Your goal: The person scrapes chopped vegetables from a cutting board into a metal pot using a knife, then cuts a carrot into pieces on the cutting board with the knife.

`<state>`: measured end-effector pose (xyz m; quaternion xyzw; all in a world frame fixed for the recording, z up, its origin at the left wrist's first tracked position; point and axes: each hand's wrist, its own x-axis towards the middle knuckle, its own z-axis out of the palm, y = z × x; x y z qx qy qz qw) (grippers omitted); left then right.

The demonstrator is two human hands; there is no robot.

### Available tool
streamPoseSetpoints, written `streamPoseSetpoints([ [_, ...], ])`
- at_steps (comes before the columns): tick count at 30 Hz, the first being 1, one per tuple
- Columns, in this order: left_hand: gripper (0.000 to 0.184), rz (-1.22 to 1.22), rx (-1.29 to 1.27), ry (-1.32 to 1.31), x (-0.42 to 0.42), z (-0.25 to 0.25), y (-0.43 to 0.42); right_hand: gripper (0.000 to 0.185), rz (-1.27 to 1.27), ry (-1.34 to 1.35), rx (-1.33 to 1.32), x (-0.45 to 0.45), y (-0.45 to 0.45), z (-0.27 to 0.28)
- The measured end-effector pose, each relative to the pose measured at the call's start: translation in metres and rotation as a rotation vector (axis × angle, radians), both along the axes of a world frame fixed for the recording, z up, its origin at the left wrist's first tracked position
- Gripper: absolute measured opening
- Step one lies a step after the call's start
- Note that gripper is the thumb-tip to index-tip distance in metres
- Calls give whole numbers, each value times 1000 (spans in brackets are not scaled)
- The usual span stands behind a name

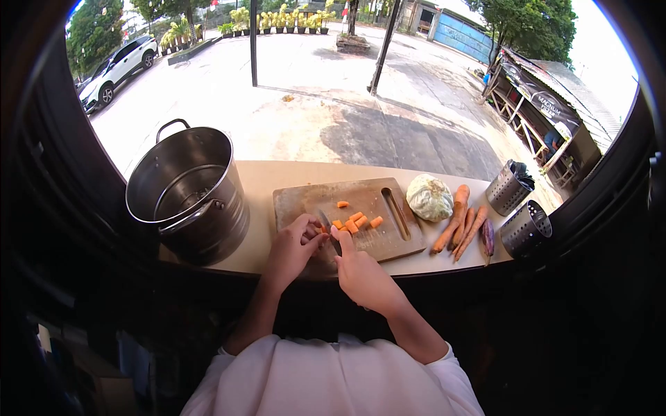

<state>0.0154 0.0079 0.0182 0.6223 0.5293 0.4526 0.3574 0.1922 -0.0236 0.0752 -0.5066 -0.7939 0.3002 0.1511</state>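
A wooden cutting board (305, 197) lies before me with a slot at its right end. My right hand (366, 275) is closed around the handle of a knife (324, 219), its blade pointing away from me over the board. On the left side of the blade, my left hand (293, 249) has its fingers bent and pinched on a carrot piece (322, 230), mostly hidden by the fingertips. Several cut carrot pieces (353, 226) are scattered on the board just right of the knife.
A large metal pot (225, 229) stands at the left. Right of the board are a cabbage (429, 197), several whole carrots (456, 218) and a purple eggplant-like vegetable (488, 238). Two perforated metal holders (525, 232) sit at the table's right end. Beyond is a paved yard.
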Motion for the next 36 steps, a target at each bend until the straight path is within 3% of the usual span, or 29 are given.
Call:
streamPoseSetpoints([
  [3, 23, -9, -4, -14, -1, 0, 1, 46, -29, 95, 99, -9, 12, -19],
  [6, 24, -4, -18, -2, -1, 2, 0, 52, -43, 48, -47, -7, 4, 3],
  [27, 22, -9, -3, -14, -1, 0, 1, 51, -74, 91, -187, -10, 4, 14],
  [33, 22, -6, -4, 3, 0, 4, -1, 49, -13, 39, 4, -3, -4, -3],
  [36, 23, -8, -24, 8, 0, 7, -2, 50, -5, 62, -23, -2, -1, -3],
])
